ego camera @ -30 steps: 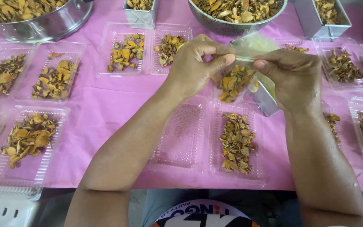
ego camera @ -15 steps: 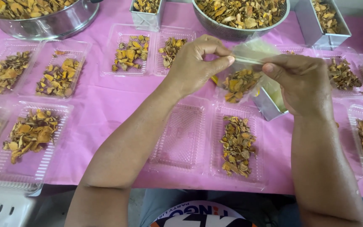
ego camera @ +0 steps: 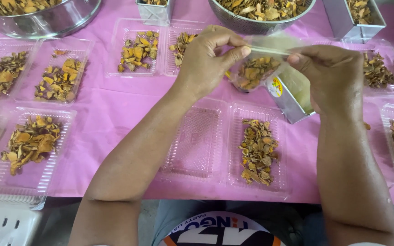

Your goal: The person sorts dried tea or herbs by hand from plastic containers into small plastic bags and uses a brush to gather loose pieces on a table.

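The small bag (ego camera: 261, 59) pinched between the left hand (ego camera: 208, 57) and right hand (ego camera: 331, 77) is thin, clear, glossy plastic. The hinged tray (ego camera: 226, 150) below is transparent ribbed plastic with a shine. The tablecloth (ego camera: 115, 105) looks like smooth, matt pink sheet. The bowl (ego camera: 46, 20) and rectangular tin (ego camera: 290, 98) are bright polished metal. The dried slices (ego camera: 257, 150) look rough and matt.

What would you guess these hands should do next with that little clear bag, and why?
Probably finish pressing the mouth shut. The left hand and right hand pinch the top edge of the clear bag between fingertips, and it already holds dried yellow-brown slices and hangs above the pink table cover, so closing seems due.
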